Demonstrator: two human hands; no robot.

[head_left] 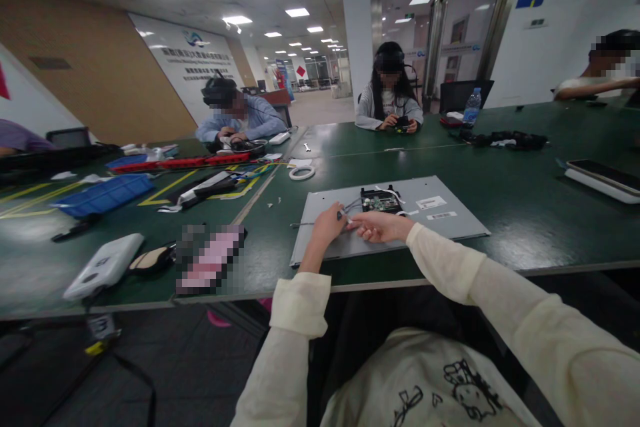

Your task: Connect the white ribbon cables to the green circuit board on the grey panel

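Note:
A flat grey metal panel [463,223] lies on the green table in front of me, with stickers on its right part. Near its far edge sits a green circuit board [383,201] in a black bracket, with thin white strips around it. My left hand [329,225] is closed over the panel's left part on a grey cable [302,224], whose one length sticks out to the left. Fingertips of my right hand [383,226] meet the left ones in a pinch at a small white piece, too small to name. Both hands are just nearer to me than the board.
On the left lie a pink phone [214,259], a white device [104,267] and a blue tray [105,195]. A tape roll [302,173] lies beyond the panel. A bottle [471,107] stands farther right, near a black phone [607,175]. Several people sit around the table.

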